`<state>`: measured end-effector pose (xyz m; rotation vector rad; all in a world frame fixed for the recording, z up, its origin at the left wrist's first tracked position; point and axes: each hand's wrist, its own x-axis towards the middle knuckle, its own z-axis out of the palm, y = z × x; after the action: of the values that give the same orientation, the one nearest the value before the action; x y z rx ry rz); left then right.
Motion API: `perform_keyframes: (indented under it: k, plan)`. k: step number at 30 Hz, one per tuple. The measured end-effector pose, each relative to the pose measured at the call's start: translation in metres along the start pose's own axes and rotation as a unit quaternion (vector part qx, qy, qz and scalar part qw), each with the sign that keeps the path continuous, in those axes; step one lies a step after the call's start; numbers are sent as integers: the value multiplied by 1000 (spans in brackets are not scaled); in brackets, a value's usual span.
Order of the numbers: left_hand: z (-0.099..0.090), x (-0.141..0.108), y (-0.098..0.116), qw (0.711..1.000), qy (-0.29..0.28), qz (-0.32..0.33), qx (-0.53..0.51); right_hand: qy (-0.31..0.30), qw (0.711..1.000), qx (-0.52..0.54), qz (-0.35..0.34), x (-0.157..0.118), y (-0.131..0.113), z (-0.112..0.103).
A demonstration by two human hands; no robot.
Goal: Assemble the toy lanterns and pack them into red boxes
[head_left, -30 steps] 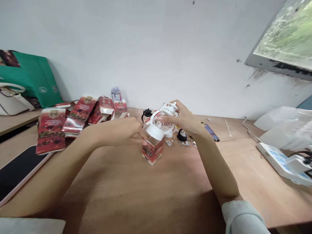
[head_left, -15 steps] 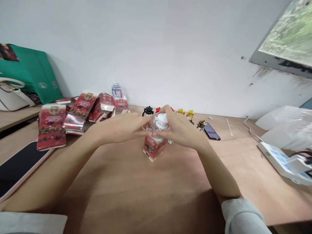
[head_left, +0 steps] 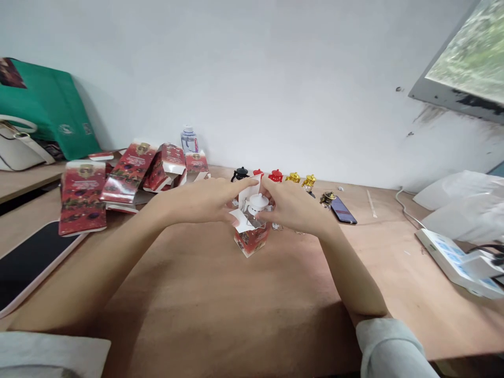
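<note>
A small white lantern (head_left: 258,202) stands upright, its lower part inside an open red printed box (head_left: 252,242) on the table. My left hand (head_left: 212,202) grips the box's upper left side, thumb by a white flap (head_left: 242,220) folded outward and fingers by the raised back flap. My right hand (head_left: 295,205) curls around the lantern's right side, thumb in front; its other fingertips are hidden behind. Just beyond my hands stand a black lantern (head_left: 241,173), a red lantern (head_left: 276,175) with another partly covered, and gold lanterns (head_left: 309,182).
Several red cartons (head_left: 129,173) lie piled at the left, near a bottle (head_left: 189,140) by the wall. A tablet (head_left: 31,262) lies at the left edge. On the right are a bronze lantern (head_left: 327,199), a phone (head_left: 343,210), a power strip (head_left: 457,262) and white plastic bags (head_left: 460,202).
The white lantern's top sits slightly lower, and the box's white flaps now spread open around it. My fingers have shifted outward a little. The view has tilted slightly.
</note>
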<state>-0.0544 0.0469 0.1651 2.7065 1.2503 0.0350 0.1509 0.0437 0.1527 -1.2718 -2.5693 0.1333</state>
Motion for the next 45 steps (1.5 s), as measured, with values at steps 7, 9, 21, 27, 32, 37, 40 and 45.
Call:
perform_keyframes:
  k: [7, 9, 21, 27, 32, 37, 40, 45]
  plan:
    - [0, 2, 0, 1000, -11, -9, 1, -40, 995, 91, -3, 6, 11, -3]
    - [2, 4, -2, 1000, -19, -11, -1, -42, 994, 102, -12, 10, 14, -1]
    - [-3, 6, -14, 994, -84, 4, -71, -33, 971, 237, 7, 14, 17, 2]
    - [0, 7, -16, 992, -90, 29, -87, -78, 976, 201, -30, 10, 15, -2]
    - [-1, 7, -15, 991, -102, 10, -88, -90, 972, 202, -86, 9, 18, -3]
    - [0, 8, -16, 992, -101, 17, -76, -64, 981, 176, -56, 11, 16, 1]
    - [1, 9, -17, 992, -106, 13, -74, -44, 981, 176, -63, 13, 17, 3]
    - [3, 12, -17, 992, -82, 16, -91, -5, 983, 177, -48, 17, 24, 7]
